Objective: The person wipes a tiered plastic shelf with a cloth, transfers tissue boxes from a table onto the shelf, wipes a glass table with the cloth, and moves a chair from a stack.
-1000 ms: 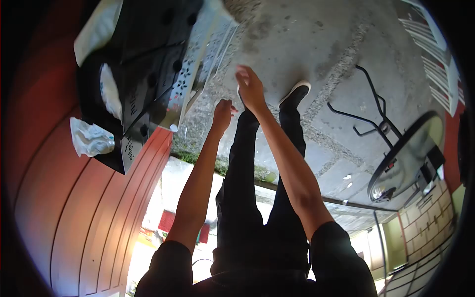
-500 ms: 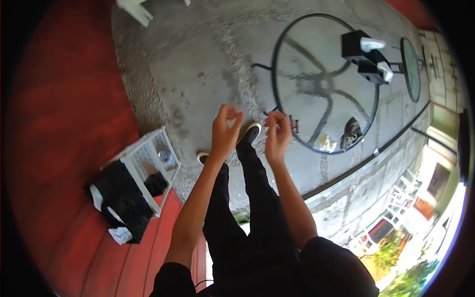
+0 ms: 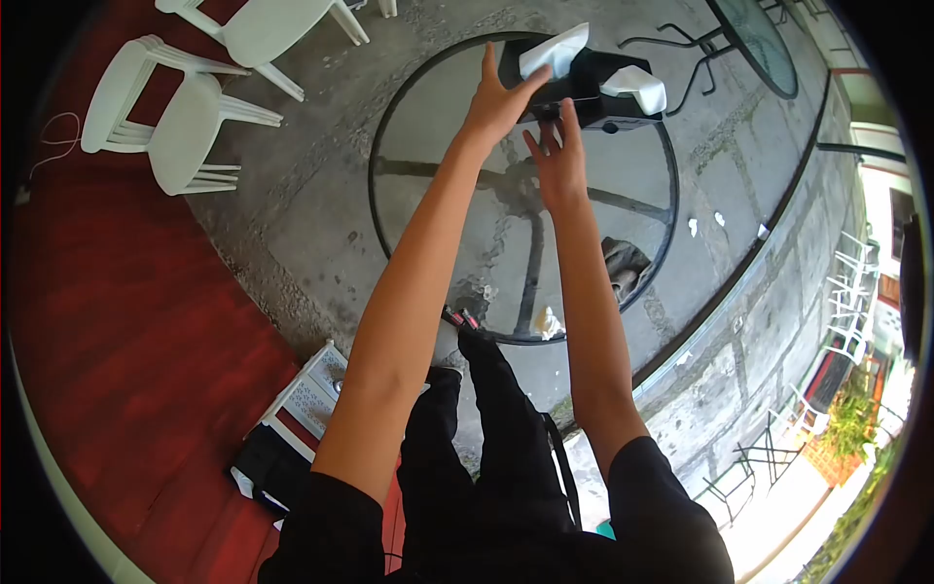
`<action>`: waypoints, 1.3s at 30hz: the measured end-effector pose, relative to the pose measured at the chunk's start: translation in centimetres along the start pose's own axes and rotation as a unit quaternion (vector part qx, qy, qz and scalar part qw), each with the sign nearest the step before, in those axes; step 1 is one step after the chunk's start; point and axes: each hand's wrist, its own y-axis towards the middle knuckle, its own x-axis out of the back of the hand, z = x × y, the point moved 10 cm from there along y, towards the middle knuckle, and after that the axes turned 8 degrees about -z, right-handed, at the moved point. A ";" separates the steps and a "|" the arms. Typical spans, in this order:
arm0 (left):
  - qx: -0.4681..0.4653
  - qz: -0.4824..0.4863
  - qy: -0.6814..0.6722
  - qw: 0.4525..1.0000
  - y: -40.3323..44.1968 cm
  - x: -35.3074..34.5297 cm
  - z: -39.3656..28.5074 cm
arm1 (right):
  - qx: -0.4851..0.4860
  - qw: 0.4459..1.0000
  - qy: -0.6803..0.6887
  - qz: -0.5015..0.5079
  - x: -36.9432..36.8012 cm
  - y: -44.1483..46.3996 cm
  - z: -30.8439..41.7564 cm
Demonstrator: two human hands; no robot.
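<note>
Both arms stretch out over a round glass table [image 3: 438, 234] with a dark rim. Near its far edge stand black tissue boxes with white tissue sticking out. My left hand [image 3: 501, 105] is at the near left side of the left tissue box [image 3: 584, 73], thumb and fingers spread. Below its near side is my right hand [image 3: 559, 165], fingers apart and pointing up toward the box. Whether either hand touches the box I cannot tell. The right tissue box [image 3: 628, 115] sits beside it.
A grey cloth [image 3: 623, 268] and a crumpled pale-yellow thing [image 3: 548, 323] lie on the table's near part. White plastic chairs [image 3: 185, 127] stand at upper left. A white stand [image 3: 309, 394] with black boxes [image 3: 268, 462] is at lower left. Another glass table [image 3: 754, 44] is at upper right.
I have come closer to the glass table. Both hands have moved from the air before me out to the tissue boxes, and their curled fingers have spread. White chairs have come into view.
</note>
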 end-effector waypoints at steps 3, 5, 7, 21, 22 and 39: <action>0.050 0.056 -0.004 0.997 -0.7 -2.5 1.5 | 0.002 0.999 -0.049 0.006 0.0 0.4 0.0; 0.097 0.052 -0.041 0.993 -1.8 -2.6 2.5 | 0.019 0.993 -0.114 0.030 -0.9 -0.3 0.0; 0.009 -0.050 -0.026 0.998 -2.6 -1.4 2.9 | 0.017 0.996 -0.082 0.018 -0.8 -1.4 -0.7; 0.071 -0.267 -0.243 0.930 -32.3 22.2 7.4 | -0.043 0.927 -0.306 0.213 -3.9 -27.6 -12.6; 0.077 -0.292 -0.247 0.921 -35.0 24.4 7.9 | -0.056 0.913 -0.337 0.222 -3.7 -30.0 -14.5; 0.182 -0.695 -0.233 0.656 -73.7 43.0 45.3 | -0.371 0.630 -0.529 0.430 8.7 -57.5 -61.5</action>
